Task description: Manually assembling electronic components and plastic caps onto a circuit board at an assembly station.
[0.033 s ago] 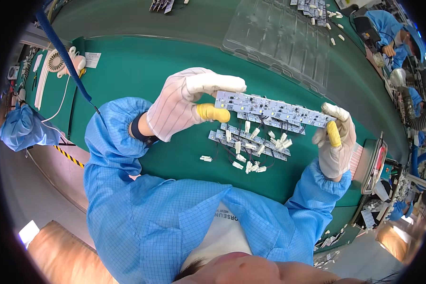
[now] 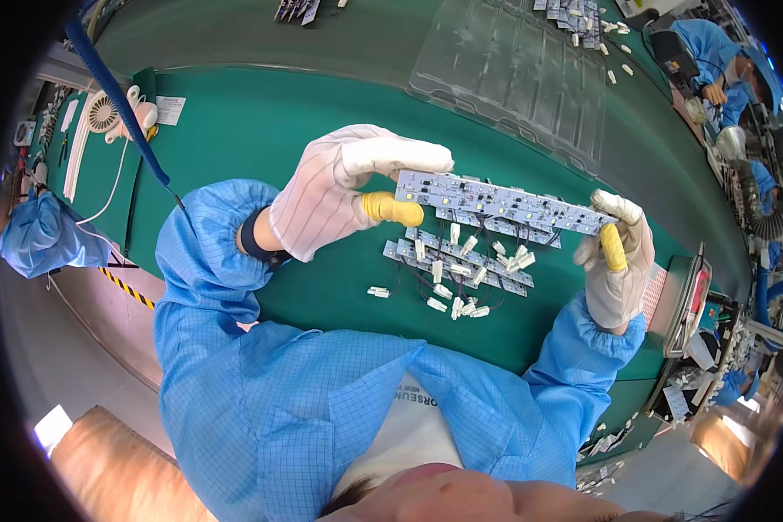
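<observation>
A long white LED circuit board (image 2: 505, 202) is held up between my two gloved hands, its face with small chips and LEDs turned toward me. My left hand (image 2: 348, 187), in a striped white glove with a yellow thumb tip, pinches the board's left end. The right end is gripped by my right hand (image 2: 618, 257), gloved the same way. Behind and below it, more LED boards (image 2: 461, 261) lie on the green mat, with dark wires and white connectors (image 2: 439, 290). The held board partly hides some of them.
A clear plastic tray (image 2: 513, 78) lies beyond my hands. More boards (image 2: 574, 22) and connectors sit at the far right. A small fan (image 2: 104, 113) and a blue coiled hose (image 2: 113, 87) are at left. Other people in blue (image 2: 705, 52) sit on either side.
</observation>
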Demonstrator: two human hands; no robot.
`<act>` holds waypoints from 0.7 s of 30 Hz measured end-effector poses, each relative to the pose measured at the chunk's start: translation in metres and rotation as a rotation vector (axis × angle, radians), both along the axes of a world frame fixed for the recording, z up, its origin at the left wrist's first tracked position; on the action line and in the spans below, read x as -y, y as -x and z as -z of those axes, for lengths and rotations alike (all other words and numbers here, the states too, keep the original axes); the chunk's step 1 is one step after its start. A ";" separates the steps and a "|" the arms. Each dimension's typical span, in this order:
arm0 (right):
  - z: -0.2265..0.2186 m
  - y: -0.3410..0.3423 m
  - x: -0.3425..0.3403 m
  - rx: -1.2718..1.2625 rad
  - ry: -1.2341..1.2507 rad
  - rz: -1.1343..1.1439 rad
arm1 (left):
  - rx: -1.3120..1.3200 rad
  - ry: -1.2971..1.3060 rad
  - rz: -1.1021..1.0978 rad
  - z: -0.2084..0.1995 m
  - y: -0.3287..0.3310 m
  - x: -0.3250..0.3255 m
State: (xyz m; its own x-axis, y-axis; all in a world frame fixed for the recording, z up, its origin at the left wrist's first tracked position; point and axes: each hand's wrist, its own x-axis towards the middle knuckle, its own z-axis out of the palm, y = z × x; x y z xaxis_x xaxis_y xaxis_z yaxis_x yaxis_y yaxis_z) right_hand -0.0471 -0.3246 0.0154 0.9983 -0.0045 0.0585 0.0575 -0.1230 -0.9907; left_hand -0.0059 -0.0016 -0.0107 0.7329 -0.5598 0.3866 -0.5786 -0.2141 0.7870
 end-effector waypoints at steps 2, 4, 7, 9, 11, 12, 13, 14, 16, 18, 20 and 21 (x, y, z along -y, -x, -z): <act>0.001 0.001 -0.001 0.015 -0.009 0.013 | 0.007 0.024 0.009 0.001 0.001 0.001; -0.001 0.002 0.001 -0.025 0.002 -0.002 | -0.211 0.137 -0.007 -0.001 0.005 0.002; -0.005 0.004 0.007 -0.094 -0.052 -0.078 | -0.259 0.097 -0.026 -0.003 0.003 -0.001; -0.006 0.006 0.007 -0.089 -0.049 -0.067 | -0.259 0.108 -0.025 -0.003 -0.001 -0.001; -0.006 0.008 0.005 -0.059 -0.043 -0.060 | -0.187 0.133 0.010 -0.002 -0.001 -0.003; -0.006 0.007 0.006 -0.058 -0.040 -0.054 | -0.141 0.107 0.014 -0.004 -0.004 -0.003; -0.004 0.007 0.006 -0.042 -0.030 -0.042 | -0.139 0.110 0.021 -0.004 -0.004 -0.002; -0.004 0.007 0.006 -0.027 -0.019 -0.030 | -0.137 0.113 0.009 -0.005 -0.002 -0.002; -0.005 0.008 0.003 -0.016 -0.018 -0.015 | -0.093 0.102 -0.012 -0.005 -0.002 -0.001; -0.007 0.008 0.006 -0.029 0.018 -0.042 | -0.095 0.118 -0.005 -0.006 -0.003 -0.001; -0.009 0.008 0.007 -0.055 -0.004 -0.051 | -0.103 0.132 0.000 -0.005 -0.003 -0.001; -0.009 0.009 0.008 -0.079 -0.029 -0.067 | -0.118 0.099 -0.018 -0.007 -0.003 -0.002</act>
State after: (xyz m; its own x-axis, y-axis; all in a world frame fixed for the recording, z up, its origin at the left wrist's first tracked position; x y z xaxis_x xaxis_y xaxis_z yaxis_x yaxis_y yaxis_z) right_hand -0.0559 -0.3325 0.0246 0.9979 0.0616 -0.0192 -0.0134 -0.0930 -0.9956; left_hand -0.0029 0.0001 -0.0042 0.7861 -0.5097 0.3496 -0.4775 -0.1416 0.8671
